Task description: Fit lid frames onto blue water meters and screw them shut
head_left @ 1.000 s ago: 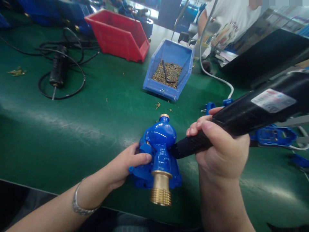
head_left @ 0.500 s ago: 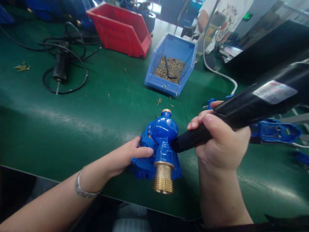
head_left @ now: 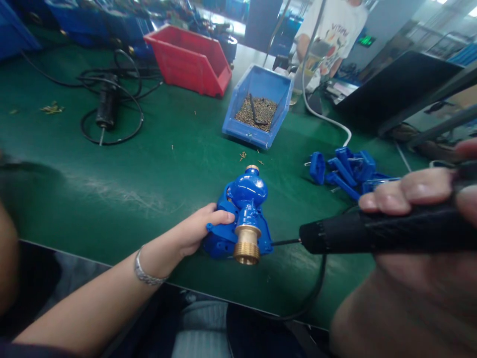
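A blue water meter (head_left: pixel 249 191) with a threaded brass end lies on the green table, the brass end towards me. My left hand (head_left: pixel 201 224) grips its left side, thumb on top and the other fingers hidden behind. A black electric screwdriver (head_left: pixel 346 231) is held level in my right hand (head_left: pixel 413 194), fingers wrapped around its body. Its thin bit reaches the meter's lower right edge; I cannot tell whether it sits in a screw.
Beyond the meter stand a blue bin (head_left: pixel 233 130) of small screws with a hex key and a red bin (head_left: pixel 186 64). Loose screws (head_left: pixel 243 156) lie nearby. Blue plastic parts (head_left: pixel 350 169) are heaped at right; another screwdriver (head_left: pixel 107 104) with coiled cable lies left. A person (head_left: pixel 331 35) stands behind.
My right hand and the screwdriver have swung right and down, from the meter's upper right side to its lower right edge. The bit now shows. My left hand still holds the meter.
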The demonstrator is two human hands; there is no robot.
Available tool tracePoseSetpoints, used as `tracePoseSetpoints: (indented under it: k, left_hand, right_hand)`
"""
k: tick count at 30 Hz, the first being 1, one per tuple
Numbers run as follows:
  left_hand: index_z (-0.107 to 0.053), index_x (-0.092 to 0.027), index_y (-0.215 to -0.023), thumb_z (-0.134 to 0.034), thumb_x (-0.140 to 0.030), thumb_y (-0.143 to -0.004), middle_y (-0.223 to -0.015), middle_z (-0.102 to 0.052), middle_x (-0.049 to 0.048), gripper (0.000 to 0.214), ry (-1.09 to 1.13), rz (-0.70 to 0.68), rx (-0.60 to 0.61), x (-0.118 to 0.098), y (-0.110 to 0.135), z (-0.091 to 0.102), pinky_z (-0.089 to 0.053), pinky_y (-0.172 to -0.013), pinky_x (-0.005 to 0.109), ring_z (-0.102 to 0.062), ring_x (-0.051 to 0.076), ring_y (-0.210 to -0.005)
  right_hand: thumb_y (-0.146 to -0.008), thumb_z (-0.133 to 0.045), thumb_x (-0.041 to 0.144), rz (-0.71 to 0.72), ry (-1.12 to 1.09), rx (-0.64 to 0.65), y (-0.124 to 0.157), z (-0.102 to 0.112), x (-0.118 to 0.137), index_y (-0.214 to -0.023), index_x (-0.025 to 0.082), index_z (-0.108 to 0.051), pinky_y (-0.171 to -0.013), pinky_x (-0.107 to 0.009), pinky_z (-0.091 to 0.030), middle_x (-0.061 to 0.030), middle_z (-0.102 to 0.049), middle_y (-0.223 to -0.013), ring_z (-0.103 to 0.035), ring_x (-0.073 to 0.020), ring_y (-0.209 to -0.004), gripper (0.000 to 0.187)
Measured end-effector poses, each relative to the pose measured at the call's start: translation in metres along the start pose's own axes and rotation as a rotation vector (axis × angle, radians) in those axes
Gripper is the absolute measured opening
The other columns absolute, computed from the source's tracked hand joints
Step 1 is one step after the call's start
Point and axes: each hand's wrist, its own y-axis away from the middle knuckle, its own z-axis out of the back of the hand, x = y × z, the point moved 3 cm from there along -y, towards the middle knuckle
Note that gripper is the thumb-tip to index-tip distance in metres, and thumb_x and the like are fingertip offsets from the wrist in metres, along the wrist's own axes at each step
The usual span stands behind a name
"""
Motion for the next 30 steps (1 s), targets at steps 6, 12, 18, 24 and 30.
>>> tracePoseSetpoints:
  k: [6, 12, 18, 24, 30]
  left_hand:
    - [-0.056, -0.008, -0.11, -0.074, -0.038, -0.055, -0.098, -0.068, 0.0154, 0.065, 0.062, -0.01, 0.049, 0.003, -0.002, -0.001, -0.047, -0.086, 0.044, -0.065, 0.029, -0.086]
    - [-0.053, -0.008, -0.115, -0.073, -0.037, -0.056, -0.106, -0.066, 0.0186, 0.069, 0.094, -0.02, 0.067, 0.005, -0.001, -0.006, -0.044, -0.091, 0.048, -0.063, 0.032, -0.092]
    - [-0.053, -0.009, -0.111, -0.074, -0.034, -0.053, -0.104, -0.066, 0.0171, 0.067, 0.143, -0.059, 0.009, 0.005, 0.003, -0.014, -0.046, -0.087, 0.046, -0.063, 0.03, -0.089]
    - [-0.051, -0.01, -0.111, -0.075, -0.033, -0.051, -0.103, -0.065, 0.0163, 0.069, 0.151, -0.039, -0.042, 0.006, 0.003, -0.015, -0.046, -0.087, 0.046, -0.063, 0.03, -0.09]
    - [-0.052, -0.011, -0.107, -0.076, -0.032, -0.051, -0.096, -0.066, 0.013, 0.064, 0.163, -0.065, -0.029, 0.008, 0.002, -0.013, -0.048, -0.082, 0.043, -0.064, 0.028, -0.084]
  right_hand:
    - [-0.068, -0.049, 0.006, -0.058, -0.039, -0.053, 0.018, 0.007, -0.01, -0.087, 0.022, -0.066, -0.052, -0.029, -0.047, 0.003, -0.048, -0.06, -0.049, -0.0116, -0.052, 0.03]
    - [-0.067, -0.06, 0.008, -0.096, -0.053, 0.02, 0.022, -0.002, -0.026, -0.09, 0.018, -0.063, -0.053, -0.031, -0.049, 0.0019, -0.056, -0.062, -0.054, -0.0144, -0.053, 0.025]
    - [-0.066, -0.06, 0.008, -0.126, -0.111, -0.054, 0.034, -0.001, -0.048, -0.086, 0.016, -0.061, -0.05, -0.029, -0.047, 0.0018, -0.057, -0.059, -0.053, -0.013, -0.05, 0.021]
    - [-0.063, -0.061, 0.01, -0.207, -0.125, -0.101, 0.039, 0.0, -0.051, -0.083, 0.019, -0.061, -0.05, -0.03, -0.046, 0.0021, -0.054, -0.058, -0.05, -0.0137, -0.05, 0.022]
    - [-0.068, -0.058, 0.01, -0.195, -0.128, -0.085, 0.043, 0.002, -0.05, -0.087, 0.023, -0.063, -0.052, -0.032, -0.045, 0.0018, -0.05, -0.06, -0.047, -0.0141, -0.051, 0.024]
